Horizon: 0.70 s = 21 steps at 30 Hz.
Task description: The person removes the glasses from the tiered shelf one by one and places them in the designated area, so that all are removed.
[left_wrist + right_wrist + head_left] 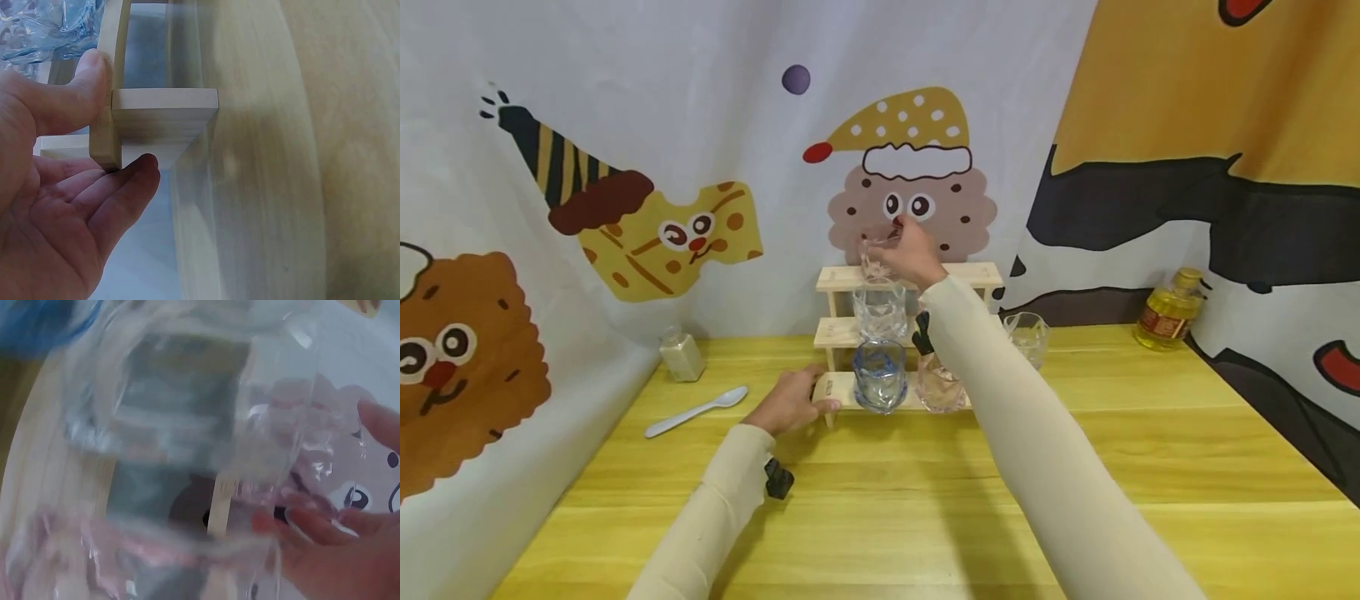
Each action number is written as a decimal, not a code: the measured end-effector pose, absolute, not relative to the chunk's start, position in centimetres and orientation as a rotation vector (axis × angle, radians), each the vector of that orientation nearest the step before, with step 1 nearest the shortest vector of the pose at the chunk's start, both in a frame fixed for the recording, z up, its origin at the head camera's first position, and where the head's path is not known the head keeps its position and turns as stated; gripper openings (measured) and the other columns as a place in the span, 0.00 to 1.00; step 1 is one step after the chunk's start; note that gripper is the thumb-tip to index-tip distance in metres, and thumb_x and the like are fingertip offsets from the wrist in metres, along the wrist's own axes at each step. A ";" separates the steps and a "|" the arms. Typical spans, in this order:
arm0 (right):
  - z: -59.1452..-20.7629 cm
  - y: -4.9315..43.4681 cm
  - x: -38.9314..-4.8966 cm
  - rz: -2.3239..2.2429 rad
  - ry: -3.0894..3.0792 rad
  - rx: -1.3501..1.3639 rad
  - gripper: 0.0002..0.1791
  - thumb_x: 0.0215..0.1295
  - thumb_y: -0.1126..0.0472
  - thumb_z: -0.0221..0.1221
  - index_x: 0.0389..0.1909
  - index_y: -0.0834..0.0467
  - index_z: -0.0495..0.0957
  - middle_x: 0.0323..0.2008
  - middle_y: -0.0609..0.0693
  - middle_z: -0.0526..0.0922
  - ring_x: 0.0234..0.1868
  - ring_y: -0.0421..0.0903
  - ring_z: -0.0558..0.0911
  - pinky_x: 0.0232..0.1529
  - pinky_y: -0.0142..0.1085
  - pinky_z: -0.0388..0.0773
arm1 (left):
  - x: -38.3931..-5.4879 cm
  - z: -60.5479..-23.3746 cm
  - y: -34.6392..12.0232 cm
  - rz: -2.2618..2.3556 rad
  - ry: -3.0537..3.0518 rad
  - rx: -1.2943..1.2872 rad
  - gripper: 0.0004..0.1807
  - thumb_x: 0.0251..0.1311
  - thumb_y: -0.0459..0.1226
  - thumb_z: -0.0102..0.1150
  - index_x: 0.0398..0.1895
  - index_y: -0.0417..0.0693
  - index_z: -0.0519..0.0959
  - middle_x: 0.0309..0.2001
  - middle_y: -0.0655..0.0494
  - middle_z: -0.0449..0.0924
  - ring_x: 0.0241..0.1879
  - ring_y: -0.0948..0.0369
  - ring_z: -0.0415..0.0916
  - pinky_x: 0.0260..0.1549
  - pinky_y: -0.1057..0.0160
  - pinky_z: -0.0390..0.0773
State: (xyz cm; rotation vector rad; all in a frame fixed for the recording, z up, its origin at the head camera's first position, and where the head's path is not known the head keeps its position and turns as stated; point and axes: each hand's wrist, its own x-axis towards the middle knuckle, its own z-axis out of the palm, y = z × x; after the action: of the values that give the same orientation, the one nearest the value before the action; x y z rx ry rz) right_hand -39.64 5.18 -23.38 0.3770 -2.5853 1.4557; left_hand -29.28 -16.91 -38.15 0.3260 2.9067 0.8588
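My left hand [790,402] grips the left end of the lowest step of a three-step wooden rack [979,273], thumb on top and fingers around its edge and leg [105,147]. My right hand [913,254] holds a pink-tinted glass [874,258] at the top step; in the right wrist view its fingers curl at the glass's side. Below it, a clear glass [880,312] is on the middle step. A blue-tinted glass [880,379] and another pink-tinted glass [938,387] stand on the lowest step, the latter partly behind my right sleeve.
Another clear glass [1028,335] stands right of the rack. A yellow oil bottle [1168,310] is at the back right. At the left are a small jar of pale contents [682,354] and a white spoon [696,412]. A printed curtain [700,75] hangs behind the wooden table [865,533].
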 end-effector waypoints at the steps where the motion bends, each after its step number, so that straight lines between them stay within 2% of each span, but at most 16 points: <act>1: -23.3 4.9 -39.7 1.448 -2.586 0.345 0.40 0.66 0.50 0.65 0.74 0.59 0.60 0.66 0.58 0.74 0.65 0.54 0.75 0.65 0.47 0.76 | -29.2 -38.1 -16.9 0.863 2.904 0.325 0.36 0.66 0.45 0.65 0.72 0.41 0.65 0.55 0.41 0.82 0.47 0.53 0.82 0.47 0.52 0.82; 10: -23.7 3.6 -40.2 1.437 -2.510 0.225 0.38 0.63 0.51 0.69 0.69 0.62 0.65 0.57 0.58 0.78 0.57 0.54 0.78 0.60 0.46 0.78 | -29.3 -37.8 -16.8 0.857 2.914 0.348 0.34 0.66 0.44 0.65 0.71 0.41 0.67 0.52 0.42 0.83 0.42 0.56 0.81 0.42 0.56 0.81; 14: -24.4 3.7 -40.5 1.384 -2.501 0.223 0.36 0.61 0.53 0.71 0.66 0.61 0.67 0.54 0.56 0.79 0.53 0.52 0.79 0.57 0.46 0.79 | -29.2 -37.9 -16.7 0.868 2.916 0.347 0.34 0.65 0.44 0.65 0.70 0.40 0.67 0.52 0.42 0.83 0.44 0.55 0.81 0.44 0.55 0.82; 21: -24.7 3.8 -40.4 1.434 -2.451 0.209 0.37 0.57 0.54 0.74 0.63 0.61 0.67 0.53 0.55 0.80 0.54 0.52 0.81 0.59 0.46 0.79 | -29.1 -38.0 -16.6 0.874 2.910 0.333 0.34 0.65 0.44 0.65 0.71 0.41 0.67 0.52 0.42 0.82 0.43 0.55 0.80 0.44 0.55 0.81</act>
State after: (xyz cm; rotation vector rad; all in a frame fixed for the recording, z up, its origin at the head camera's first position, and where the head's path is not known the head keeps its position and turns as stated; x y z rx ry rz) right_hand -40.38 3.84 -24.73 0.2095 -2.4513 1.4338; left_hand -29.11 -16.64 -38.01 0.3325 2.9100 0.8738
